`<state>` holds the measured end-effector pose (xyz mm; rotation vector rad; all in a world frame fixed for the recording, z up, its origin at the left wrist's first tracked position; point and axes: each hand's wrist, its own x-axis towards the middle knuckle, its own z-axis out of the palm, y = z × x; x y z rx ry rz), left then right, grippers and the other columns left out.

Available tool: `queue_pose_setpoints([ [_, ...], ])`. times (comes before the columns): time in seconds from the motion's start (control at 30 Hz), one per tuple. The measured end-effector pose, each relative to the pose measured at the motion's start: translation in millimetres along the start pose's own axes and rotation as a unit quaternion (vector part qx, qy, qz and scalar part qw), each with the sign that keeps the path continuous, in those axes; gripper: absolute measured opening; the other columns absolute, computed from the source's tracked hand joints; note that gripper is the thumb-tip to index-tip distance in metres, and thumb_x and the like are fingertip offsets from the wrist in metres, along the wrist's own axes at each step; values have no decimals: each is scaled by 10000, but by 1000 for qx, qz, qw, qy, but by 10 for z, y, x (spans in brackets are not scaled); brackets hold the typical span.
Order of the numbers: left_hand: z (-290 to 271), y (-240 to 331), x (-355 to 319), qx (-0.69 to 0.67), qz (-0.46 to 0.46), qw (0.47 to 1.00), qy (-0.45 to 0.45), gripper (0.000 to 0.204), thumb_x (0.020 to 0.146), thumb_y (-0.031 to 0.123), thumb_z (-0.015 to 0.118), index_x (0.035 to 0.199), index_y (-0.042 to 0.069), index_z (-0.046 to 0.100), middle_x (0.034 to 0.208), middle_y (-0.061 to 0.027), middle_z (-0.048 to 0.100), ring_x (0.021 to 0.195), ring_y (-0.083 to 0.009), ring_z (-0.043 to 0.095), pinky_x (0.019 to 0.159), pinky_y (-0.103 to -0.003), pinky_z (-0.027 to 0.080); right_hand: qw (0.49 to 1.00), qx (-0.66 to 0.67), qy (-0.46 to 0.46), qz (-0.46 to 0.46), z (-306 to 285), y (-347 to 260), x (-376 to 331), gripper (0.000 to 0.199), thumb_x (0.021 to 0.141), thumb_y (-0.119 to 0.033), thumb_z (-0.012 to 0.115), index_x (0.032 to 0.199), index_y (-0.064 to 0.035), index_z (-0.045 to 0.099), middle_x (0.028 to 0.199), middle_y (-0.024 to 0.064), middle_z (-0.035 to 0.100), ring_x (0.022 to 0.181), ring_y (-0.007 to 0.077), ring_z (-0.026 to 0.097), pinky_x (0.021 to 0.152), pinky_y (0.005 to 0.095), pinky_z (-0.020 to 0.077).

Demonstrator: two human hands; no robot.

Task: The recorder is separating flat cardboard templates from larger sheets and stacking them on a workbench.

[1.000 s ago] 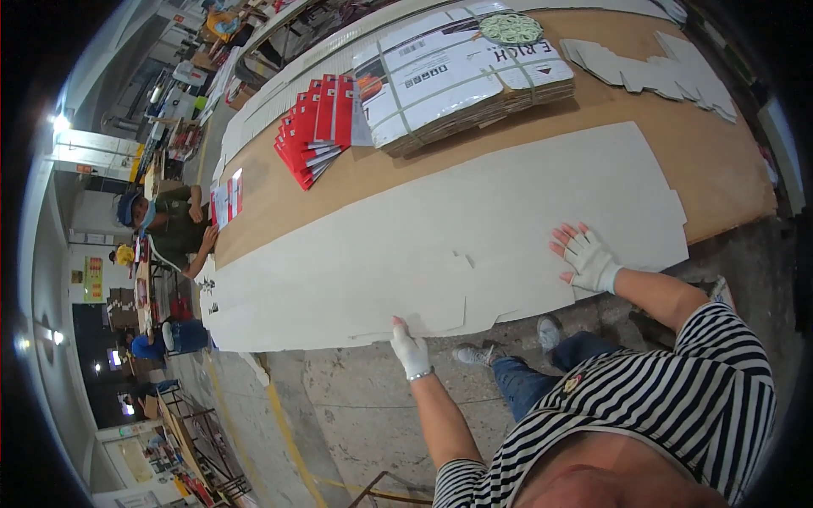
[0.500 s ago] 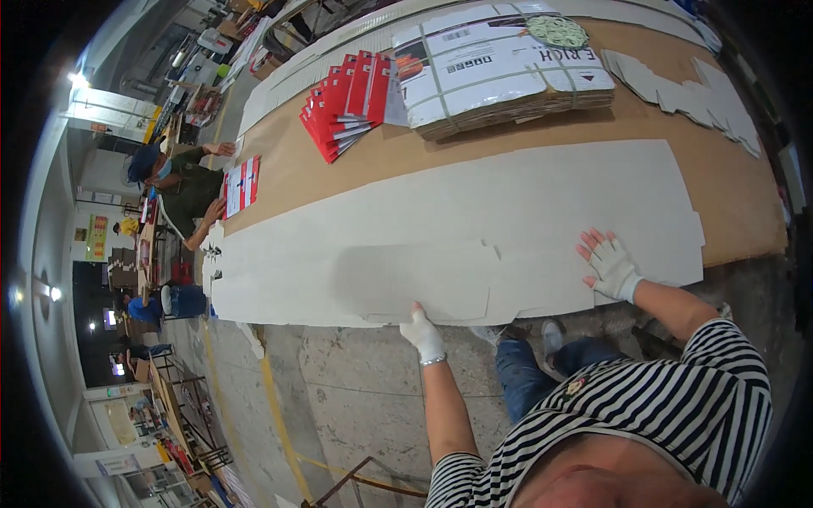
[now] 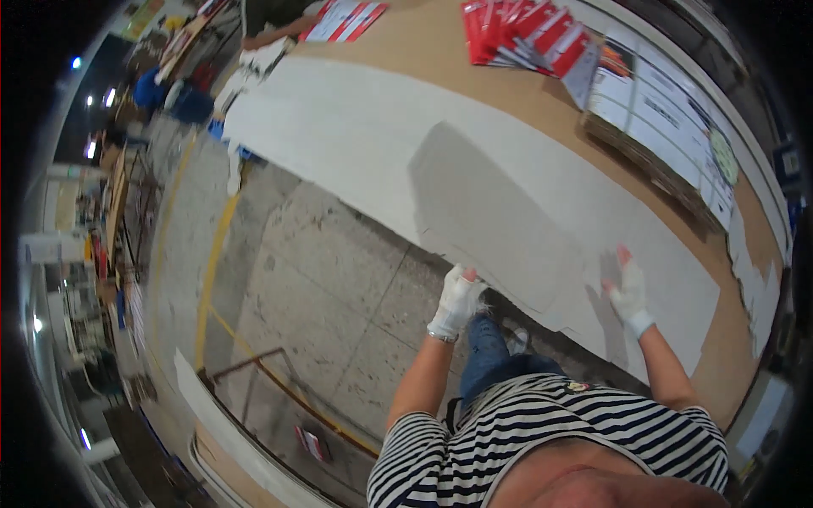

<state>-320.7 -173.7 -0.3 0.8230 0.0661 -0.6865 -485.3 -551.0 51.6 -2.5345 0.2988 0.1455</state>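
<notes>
A long white cardboard sheet lies across the brown-topped table, with my shadow over its middle. My left hand, in a white fingerless glove, is at the sheet's near edge with its fingers curled in. I see nothing in it. On the right, my right hand, gloved the same way, is over the sheet with its fingers stretched out, holding nothing. Its shadow falls on the sheet beside it. Smaller white pieces lie along the sheet's near edge, partly in shadow.
Several red-and-white flat packages fan out at the far side, beside a strapped bundle of printed flat cartons. Torn white cardboard lies at the right. Another person's arm touches a red-and-white sheet. A metal frame stands lower left.
The view has turned, so the table now slants down to the right. My left hand has come off the sheet's edge and curled. My right hand has lifted from lying flat on the sheet.
</notes>
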Motion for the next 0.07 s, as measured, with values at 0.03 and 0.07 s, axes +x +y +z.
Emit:
queue_pose_setpoints([
  [0.03, -132, 3, -27, 79, -11, 997, -20, 724, 925, 392, 678, 1472, 55, 343, 1467, -100, 445, 1341, -280, 445, 1115, -483, 351, 995, 102, 12, -12, 14, -183, 489, 899, 794, -337, 713, 1536, -66, 285, 1606, 156, 247, 1502, 332, 176, 1208, 529, 107],
  [0.07, -237, -12, -56, 105, 4, 994, -28, 724, 925, 392, 678, 1472, 55, 343, 1467, -100, 445, 1341, -280, 445, 1115, -483, 351, 977, 209, 26, -30, 55, -410, 1075, 924, 783, -343, 732, 1541, -72, 279, 1613, 146, 239, 1508, 326, 165, 1210, 526, 106],
])
